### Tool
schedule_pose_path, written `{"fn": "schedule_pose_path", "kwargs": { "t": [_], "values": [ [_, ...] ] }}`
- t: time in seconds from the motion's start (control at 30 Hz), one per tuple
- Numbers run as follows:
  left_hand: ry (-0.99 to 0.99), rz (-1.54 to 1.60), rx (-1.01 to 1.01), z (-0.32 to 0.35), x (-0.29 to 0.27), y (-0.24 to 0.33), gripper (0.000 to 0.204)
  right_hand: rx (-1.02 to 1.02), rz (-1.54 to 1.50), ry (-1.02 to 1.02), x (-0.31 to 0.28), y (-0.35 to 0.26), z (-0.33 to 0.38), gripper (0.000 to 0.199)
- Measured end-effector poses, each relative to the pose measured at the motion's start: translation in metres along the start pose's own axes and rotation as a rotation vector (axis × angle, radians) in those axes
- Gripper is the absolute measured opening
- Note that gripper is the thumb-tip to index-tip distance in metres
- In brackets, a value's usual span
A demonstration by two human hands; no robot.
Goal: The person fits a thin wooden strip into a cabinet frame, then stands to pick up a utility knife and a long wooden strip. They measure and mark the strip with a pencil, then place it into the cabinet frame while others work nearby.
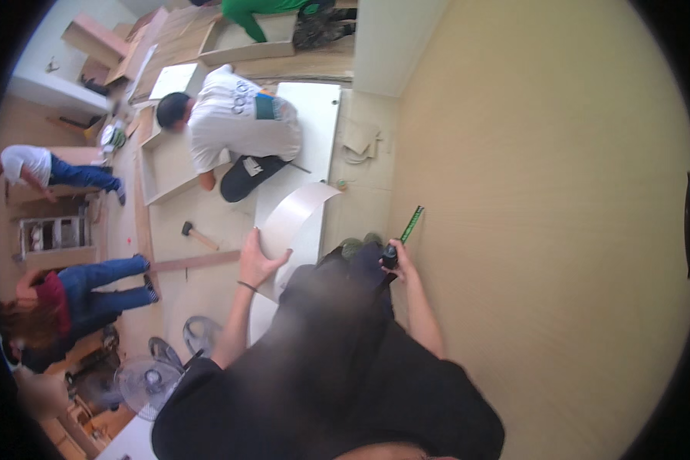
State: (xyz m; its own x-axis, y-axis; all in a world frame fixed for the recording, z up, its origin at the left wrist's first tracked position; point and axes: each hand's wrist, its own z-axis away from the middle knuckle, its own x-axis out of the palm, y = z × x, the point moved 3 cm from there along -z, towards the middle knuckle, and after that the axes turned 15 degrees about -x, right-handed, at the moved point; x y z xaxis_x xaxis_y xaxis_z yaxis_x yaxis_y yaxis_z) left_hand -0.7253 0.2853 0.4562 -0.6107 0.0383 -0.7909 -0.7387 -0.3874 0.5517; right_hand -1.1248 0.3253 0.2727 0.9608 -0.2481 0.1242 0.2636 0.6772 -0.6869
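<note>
A tape measure (391,254) with a short length of green blade pulled out is gripped in my right hand (401,265), close to the beige wall. The blade points up and away from me. My left hand (262,261) holds the near end of a white curved strip (297,217), with the thumb on one side and the fingers on the other. The strip bends away from me over a long white panel (307,153). Part of the panel is hidden behind the strip and my body.
Along my right runs a tall beige wall (544,230). A co-worker in a white shirt (241,115) crouches at the panel beside a shallow box frame (157,169). On the floor to the left lie a mallet (201,236) and a brown board (195,262). A fan (152,379) stands nearer; other people are farther off.
</note>
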Motion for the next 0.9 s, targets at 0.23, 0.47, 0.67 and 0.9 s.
{"fn": "schedule_pose_path", "kwargs": {
  "t": [0.23, 0.47, 0.67, 0.9],
  "values": [
    [0.276, 0.053, -0.253, 0.081, 0.009, -0.002, 0.079, 0.067, -0.027, -0.063, 0.023, -0.036, -0.084, 0.054],
    [0.268, 0.014, -0.623, 0.103, 0.007, -0.024, 0.096, 0.060, 0.184, -0.111, 0.068, -0.088, -0.145, 0.065],
    [0.186, -0.037, -0.728, 0.077, 0.004, -0.036, 0.100, 0.123, 0.234, -0.074, 0.121, -0.144, -0.202, 0.061],
    [0.088, 0.024, -0.782, 0.056, -0.001, -0.038, 0.094, -0.022, 0.042, -0.202, 0.148, -0.267, -0.242, 0.067]
  ]
}}
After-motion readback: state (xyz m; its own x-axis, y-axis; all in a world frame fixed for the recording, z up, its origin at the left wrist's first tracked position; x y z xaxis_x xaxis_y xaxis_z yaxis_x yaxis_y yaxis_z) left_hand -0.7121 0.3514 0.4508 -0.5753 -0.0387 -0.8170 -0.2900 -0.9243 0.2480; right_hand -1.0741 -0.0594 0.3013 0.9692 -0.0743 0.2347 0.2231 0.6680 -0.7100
